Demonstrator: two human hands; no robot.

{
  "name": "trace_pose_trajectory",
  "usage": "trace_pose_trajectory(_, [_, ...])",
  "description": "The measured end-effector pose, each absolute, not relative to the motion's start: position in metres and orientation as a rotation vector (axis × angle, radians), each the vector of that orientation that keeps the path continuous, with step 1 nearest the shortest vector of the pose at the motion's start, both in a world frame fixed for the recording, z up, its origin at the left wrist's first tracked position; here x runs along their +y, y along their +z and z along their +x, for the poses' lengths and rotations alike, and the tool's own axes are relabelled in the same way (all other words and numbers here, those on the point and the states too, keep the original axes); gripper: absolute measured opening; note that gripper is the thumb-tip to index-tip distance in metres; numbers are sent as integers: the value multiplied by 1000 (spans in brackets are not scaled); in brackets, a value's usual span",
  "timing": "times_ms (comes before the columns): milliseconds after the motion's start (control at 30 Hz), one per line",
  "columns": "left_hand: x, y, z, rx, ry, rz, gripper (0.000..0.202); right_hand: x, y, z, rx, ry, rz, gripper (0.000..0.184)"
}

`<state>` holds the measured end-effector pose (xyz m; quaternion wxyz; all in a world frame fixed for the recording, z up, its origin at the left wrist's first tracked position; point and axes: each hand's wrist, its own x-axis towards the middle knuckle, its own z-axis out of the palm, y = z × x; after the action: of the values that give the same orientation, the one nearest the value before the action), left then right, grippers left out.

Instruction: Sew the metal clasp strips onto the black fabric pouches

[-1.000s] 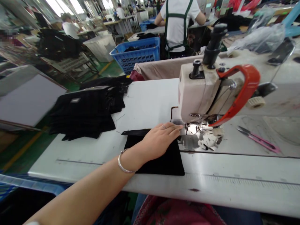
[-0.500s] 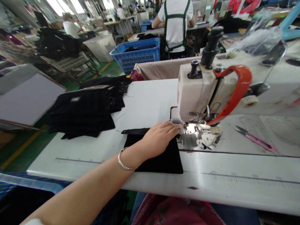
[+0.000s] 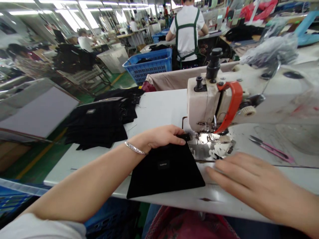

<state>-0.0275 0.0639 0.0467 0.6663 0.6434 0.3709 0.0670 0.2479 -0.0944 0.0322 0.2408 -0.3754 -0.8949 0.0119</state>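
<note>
My left hand (image 3: 165, 136) pinches the top edge of a black fabric piece (image 3: 171, 179), thumb above, close to the needle plate. A small dark label (image 3: 163, 164) with pale lettering shows on this piece, which lies flat and reaches the table's front edge. To its right, my right hand (image 3: 251, 182) hovers over the table front, blurred, its fingers stretched out; I see nothing clearly held in it. The sewing machine (image 3: 201, 103), with an orange guard (image 3: 231, 104), stands just beyond both hands.
A stack of black fabric pieces (image 3: 99, 122) lies at the table's left. Pink-handled thread snips (image 3: 272, 149) rest on the right of the machine bed. A blue crate (image 3: 149, 66) and a person in a white shirt (image 3: 186, 30) are behind the table. Another blue crate (image 3: 15, 196) is at lower left.
My right hand has come into view from the right. My left hand has turned from lying flat to pinching the fabric, whose label now shows. The view has tilted up slightly.
</note>
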Motion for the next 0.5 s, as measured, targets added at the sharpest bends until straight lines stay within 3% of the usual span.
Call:
trace_pose_trajectory(67, [61, 44, -25, 874, 133, 1519, 25, -68, 22, 222, -2596, -114, -743, 43])
trace_pose_trajectory(167, [61, 38, -23, 992, 104, 1796, 24, -44, 4, 200, -2612, -209, -641, 40])
trace_pose_trajectory(400, [75, 28, -10, 1165, 175, 1943, 11, -33, -13, 194, -2611, -98, -829, 46])
trace_pose_trajectory(500, [80, 25, -6, 1197, 250, 1970, 17, -32, -12, 190, -2605, -100, -886, 43])
